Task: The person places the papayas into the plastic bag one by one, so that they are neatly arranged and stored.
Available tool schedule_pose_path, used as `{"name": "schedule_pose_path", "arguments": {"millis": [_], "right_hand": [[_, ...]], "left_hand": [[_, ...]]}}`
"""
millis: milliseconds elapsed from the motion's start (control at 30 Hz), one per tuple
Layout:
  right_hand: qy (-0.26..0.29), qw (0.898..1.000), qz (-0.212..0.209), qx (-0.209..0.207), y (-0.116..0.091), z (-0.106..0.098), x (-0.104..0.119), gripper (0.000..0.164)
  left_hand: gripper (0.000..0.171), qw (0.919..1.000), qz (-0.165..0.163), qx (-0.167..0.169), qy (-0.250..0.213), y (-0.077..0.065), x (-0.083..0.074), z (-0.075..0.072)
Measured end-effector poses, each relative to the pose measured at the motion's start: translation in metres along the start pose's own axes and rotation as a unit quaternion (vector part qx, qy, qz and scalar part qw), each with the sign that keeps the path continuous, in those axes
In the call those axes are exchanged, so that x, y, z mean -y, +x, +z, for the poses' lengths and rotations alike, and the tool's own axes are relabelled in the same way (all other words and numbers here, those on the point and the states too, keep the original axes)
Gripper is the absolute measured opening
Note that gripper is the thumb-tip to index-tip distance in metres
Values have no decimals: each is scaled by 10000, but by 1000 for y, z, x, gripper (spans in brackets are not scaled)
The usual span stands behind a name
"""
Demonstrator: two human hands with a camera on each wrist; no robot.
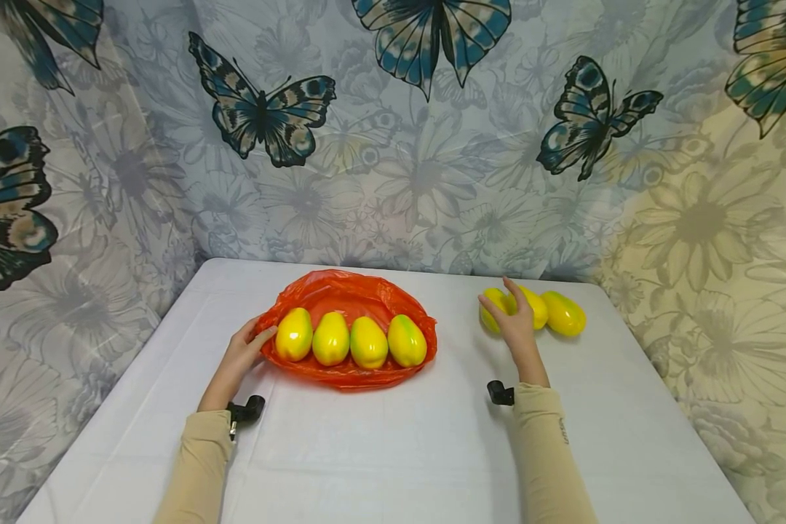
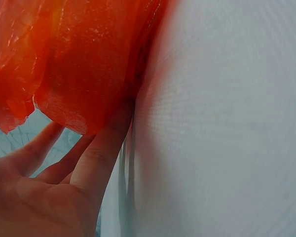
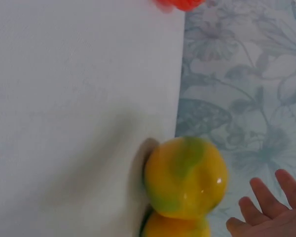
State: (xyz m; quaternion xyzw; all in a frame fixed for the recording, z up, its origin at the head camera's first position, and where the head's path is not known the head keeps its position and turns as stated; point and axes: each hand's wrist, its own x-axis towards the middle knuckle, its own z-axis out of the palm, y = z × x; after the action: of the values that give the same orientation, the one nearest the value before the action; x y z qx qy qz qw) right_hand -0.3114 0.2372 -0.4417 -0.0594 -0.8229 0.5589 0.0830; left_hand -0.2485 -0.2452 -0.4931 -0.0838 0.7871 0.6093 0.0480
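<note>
A red plastic bag [image 1: 340, 379] lies spread on the table with several yellow mangoes [image 1: 369, 343] in a row at its mouth. At its left side my left hand [image 1: 241, 352] holds the edge, thumb and fingers against the plastic; the left wrist view shows the bag [image 2: 89, 64] close up. My right hand [image 1: 519, 327] reaches, fingers spread, over the far right mangoes. It partly hides two, the left mango [image 1: 491, 311] and middle mango [image 1: 536, 307]; the right mango [image 1: 565, 314] shows fully. In the right wrist view the fingers stand apart from a mango [image 3: 185, 177].
The white table [image 1: 380, 451] backs onto a hanging cloth [image 1: 426, 196] printed with butterflies and flowers. Black wrist cameras sit on both arms, the left camera [image 1: 252, 409] and the right camera [image 1: 500, 393].
</note>
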Motion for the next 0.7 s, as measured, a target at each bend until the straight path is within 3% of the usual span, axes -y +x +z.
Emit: {"name": "schedule_pose_path", "arguments": {"millis": [700], "right_hand": [[-314, 9989, 277, 207, 7, 1, -21, 83]], "left_hand": [[73, 10000, 10, 21, 23, -3, -4, -1]]}}
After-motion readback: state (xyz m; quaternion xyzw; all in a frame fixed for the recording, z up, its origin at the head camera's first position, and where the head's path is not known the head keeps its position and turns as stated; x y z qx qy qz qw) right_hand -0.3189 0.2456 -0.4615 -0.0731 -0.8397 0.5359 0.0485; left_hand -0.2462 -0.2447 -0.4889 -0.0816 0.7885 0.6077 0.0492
